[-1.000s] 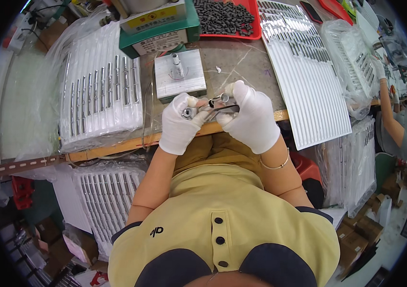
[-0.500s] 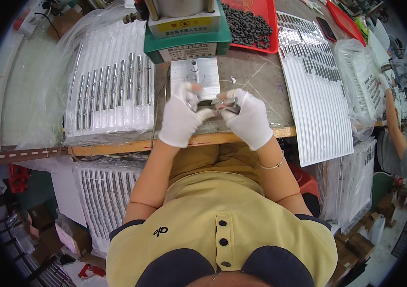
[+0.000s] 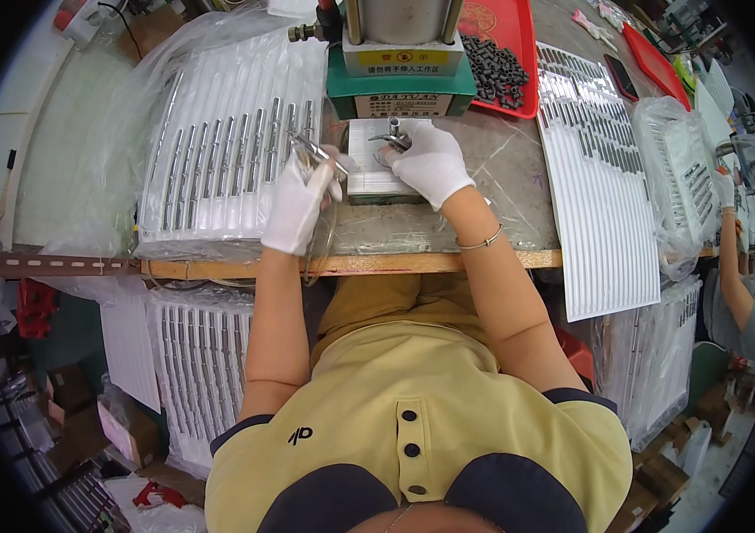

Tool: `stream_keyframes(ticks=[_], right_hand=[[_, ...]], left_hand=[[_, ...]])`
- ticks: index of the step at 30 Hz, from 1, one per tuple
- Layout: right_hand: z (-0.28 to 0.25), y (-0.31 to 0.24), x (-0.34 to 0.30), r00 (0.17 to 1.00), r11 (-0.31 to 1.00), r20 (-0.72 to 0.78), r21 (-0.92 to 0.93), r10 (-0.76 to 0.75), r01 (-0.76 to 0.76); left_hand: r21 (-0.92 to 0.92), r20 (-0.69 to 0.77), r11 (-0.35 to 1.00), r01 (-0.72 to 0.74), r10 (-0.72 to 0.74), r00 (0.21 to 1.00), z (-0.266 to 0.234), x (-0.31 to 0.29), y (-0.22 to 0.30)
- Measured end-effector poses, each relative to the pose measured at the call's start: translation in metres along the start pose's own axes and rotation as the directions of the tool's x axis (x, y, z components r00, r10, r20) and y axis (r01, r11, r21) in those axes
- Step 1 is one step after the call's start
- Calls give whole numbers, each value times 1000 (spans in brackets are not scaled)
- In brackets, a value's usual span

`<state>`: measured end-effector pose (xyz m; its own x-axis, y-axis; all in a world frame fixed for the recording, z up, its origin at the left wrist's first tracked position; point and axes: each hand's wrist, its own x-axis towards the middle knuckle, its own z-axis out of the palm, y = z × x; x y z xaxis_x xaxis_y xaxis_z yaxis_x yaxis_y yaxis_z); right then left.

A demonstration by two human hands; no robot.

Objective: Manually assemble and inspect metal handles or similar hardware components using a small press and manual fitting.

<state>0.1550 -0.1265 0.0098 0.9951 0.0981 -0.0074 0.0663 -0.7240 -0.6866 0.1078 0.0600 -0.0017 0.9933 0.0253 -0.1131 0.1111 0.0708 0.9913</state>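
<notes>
My left hand (image 3: 295,200), in a white glove, is closed around a shiny metal tube (image 3: 309,147) that slants up and left past the fingers. It is left of the silver fixture plate (image 3: 369,160) under the press. Over that plate, my right hand (image 3: 433,163), gloved too, has its fingers closed on a small curved metal piece (image 3: 390,139). The upright post (image 3: 393,127) of the fixture stands right behind that piece. I cannot tell whether the piece touches the post. The fingertips are partly hidden.
The green-based press (image 3: 400,84) stands at the back. A white ridged tray (image 3: 218,213) of metal tubes lies left, another ridged tray (image 3: 604,231) right. Behind are a red tray (image 3: 524,80) of dark small parts and a phone (image 3: 621,78). Another person's arm (image 3: 731,258) shows far right.
My hands were together in front of the plate and are now apart. The left went left with the metal tube; the right moved up over the plate. The whole view has shifted slightly.
</notes>
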Motion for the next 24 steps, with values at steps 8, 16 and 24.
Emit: stream_keyframes(ticks=[8,16,24], right_hand=[[-17,28,-57,999,893,-25,449,-34,41],[-30,4,-101,980,686,186,723,-71,-87],[-53,23,-124,994,984,112,176,8,-28]], left_hand=[[-102,299,993,56,-23,954,18,-48,-5],[293,295,945,-146,56,954,35,-62,-18],[381,90,877,-294,281,955,7,-67,-22]])
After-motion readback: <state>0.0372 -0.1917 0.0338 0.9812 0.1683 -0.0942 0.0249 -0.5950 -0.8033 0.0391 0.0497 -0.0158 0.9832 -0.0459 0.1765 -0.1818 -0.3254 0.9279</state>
